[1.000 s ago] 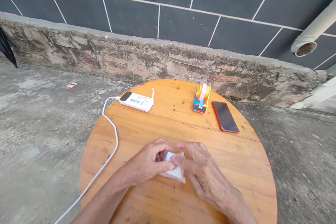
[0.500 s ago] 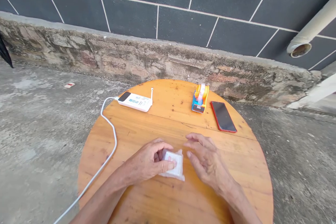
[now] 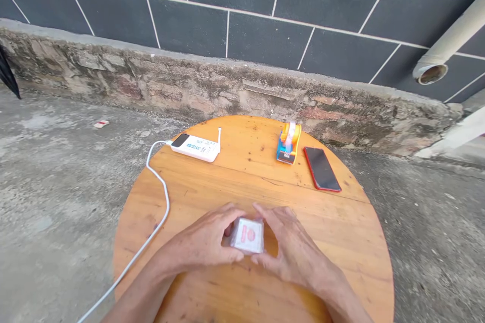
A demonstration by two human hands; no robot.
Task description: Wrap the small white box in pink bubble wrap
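A small white packet with red print (image 3: 248,235), wrapped in clear plastic, sits between both my hands above the round wooden table (image 3: 212,181). My left hand (image 3: 204,242) pinches its left side with curled fingers. My right hand (image 3: 290,252) grips its right side, thumb below and fingers above. Both hands are closed on the packet near the table's front middle.
A white power strip (image 3: 196,147) with a white cable (image 3: 161,186) lies at the table's far left. An orange and blue tape dispenser (image 3: 288,142) and a red phone (image 3: 322,168) lie at the far right. Concrete floor, a stone ledge and a pipe (image 3: 447,45) surround the table.
My right hand drew away from the packet, then came back and took hold of its right side. The packet has been turned so its printed face shows.
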